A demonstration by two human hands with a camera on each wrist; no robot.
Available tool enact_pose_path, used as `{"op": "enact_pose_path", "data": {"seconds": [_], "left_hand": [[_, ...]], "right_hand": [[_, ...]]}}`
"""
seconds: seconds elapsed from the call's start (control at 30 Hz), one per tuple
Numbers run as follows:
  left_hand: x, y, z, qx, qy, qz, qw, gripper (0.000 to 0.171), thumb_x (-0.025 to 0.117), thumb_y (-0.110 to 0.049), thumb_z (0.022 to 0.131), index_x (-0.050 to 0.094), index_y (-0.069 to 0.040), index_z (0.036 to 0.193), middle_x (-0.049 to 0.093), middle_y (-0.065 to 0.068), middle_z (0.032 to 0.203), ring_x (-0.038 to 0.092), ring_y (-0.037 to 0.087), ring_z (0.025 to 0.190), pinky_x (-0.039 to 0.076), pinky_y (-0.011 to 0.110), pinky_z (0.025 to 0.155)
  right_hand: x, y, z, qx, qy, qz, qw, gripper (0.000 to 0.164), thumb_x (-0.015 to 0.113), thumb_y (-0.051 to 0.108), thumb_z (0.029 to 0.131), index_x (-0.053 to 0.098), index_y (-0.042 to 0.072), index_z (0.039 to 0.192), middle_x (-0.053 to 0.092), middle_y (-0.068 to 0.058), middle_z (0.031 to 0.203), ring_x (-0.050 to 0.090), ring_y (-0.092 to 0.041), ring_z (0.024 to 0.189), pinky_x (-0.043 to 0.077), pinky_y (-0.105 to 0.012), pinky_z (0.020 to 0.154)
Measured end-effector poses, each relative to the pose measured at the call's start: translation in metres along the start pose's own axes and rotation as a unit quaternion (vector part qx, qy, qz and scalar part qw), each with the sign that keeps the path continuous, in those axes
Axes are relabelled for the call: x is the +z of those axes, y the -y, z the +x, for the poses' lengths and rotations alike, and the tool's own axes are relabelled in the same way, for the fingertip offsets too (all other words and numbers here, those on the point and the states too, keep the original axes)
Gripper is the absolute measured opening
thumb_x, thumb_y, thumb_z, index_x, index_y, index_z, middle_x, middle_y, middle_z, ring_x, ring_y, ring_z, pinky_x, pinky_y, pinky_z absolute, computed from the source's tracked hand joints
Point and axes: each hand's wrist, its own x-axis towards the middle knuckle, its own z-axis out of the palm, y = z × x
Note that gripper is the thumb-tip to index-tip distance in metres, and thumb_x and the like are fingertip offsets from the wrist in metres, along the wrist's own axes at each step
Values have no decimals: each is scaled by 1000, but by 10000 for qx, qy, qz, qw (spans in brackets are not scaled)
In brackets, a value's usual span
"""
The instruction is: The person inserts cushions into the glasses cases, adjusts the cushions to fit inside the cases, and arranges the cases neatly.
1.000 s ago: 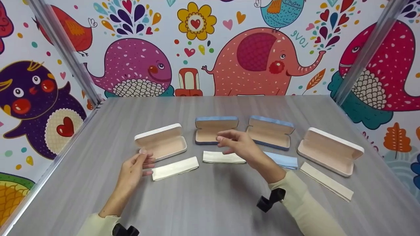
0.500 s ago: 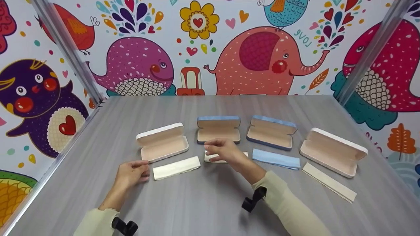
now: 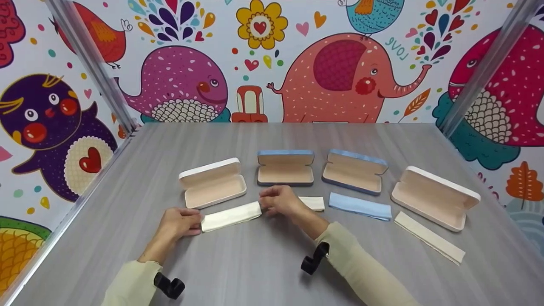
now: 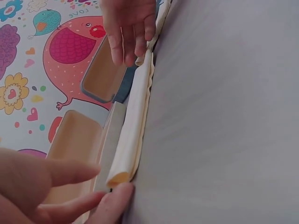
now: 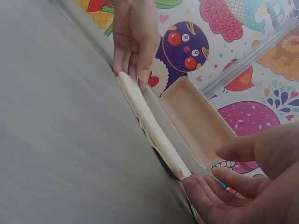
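The left cloth (image 3: 231,216), a folded strip, lies on the bench (image 3: 238,263) between the left hand (image 3: 176,224) at its left end and the right hand (image 3: 282,202) at its right end. Both hands touch those ends with fingertips, their thumbs and fingers loosely parted.

Half a second ago the right hand was over the second cloth (image 3: 312,203), farther right of the left cloth; now it has come across to the left cloth's end. The left hand, then a little short of the left cloth, has closed up to it.

There are four cloths: the left cloth, the second cloth right of it and partly covered by the right hand, then the blue cloth (image 3: 360,207), and farthest right the beige cloth (image 3: 429,238). Four cases stand open: the near white case (image 3: 210,177) just behind the left cloth, two blue cases (image 3: 285,160) (image 3: 357,165) behind it to the right, and the far white case (image 3: 437,191) well to its right.
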Motion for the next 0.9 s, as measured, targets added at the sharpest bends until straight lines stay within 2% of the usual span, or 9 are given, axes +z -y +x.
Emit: {"op": "enact_pose_path", "data": {"seconds": [0.27, 0.4, 0.57, 0.7, 0.8, 0.9], "left_hand": [[4, -2, 6, -20, -47, 346, 9994, 33, 71, -2, 88, 63, 16, 115, 68, 9, 79, 65, 10, 68, 60, 23, 60], [5, -1, 8, -39, -120, 537, 9985, 31, 74, -2, 86, 66, 13, 112, 66, 8, 80, 64, 9, 66, 59, 21, 57], [8, 2, 7, 15, -251, 734, 9970, 23, 75, 0, 84, 68, 11, 103, 64, 7, 77, 63, 9, 60, 57, 21, 52], [10, 3, 4, 187, -358, 995, 9942, 15, 73, -3, 83, 70, 7, 94, 62, 10, 82, 61, 10, 57, 57, 21, 50], [9, 2, 0, 287, -335, 1094, 9930, 14, 71, -6, 85, 69, 5, 94, 64, 12, 89, 63, 13, 65, 59, 24, 55], [6, 2, -2, 290, -236, 1007, 9942, 17, 70, -8, 87, 67, 5, 98, 64, 11, 91, 63, 14, 74, 61, 27, 61]], "right_hand": [[7, 0, 5, 101, 71, -619, 9980, 32, 70, 7, 91, 64, -4, 120, 68, -12, 109, 63, -12, 79, 58, -21, 63], [12, 4, 6, 65, 53, -1073, 9942, 32, 71, 6, 90, 65, -3, 120, 64, -7, 101, 59, -10, 70, 52, -18, 55], [19, 4, 7, -161, -66, -1867, 9823, 24, 73, 4, 87, 68, -1, 110, 56, 0, 82, 52, -8, 54, 44, -18, 46], [22, 2, 7, -719, -206, -2636, 9617, 13, 73, 2, 82, 71, -1, 95, 54, 2, 73, 48, -8, 57, 38, -17, 48], [22, 2, 6, -1032, -302, -2894, 9512, 8, 74, 2, 80, 72, -1, 87, 56, 2, 72, 47, -8, 62, 37, -17, 51], [20, 3, 5, -975, -272, -2764, 9557, 6, 75, 4, 81, 71, 1, 84, 58, 2, 73, 49, -9, 63, 38, -17, 52]]}}
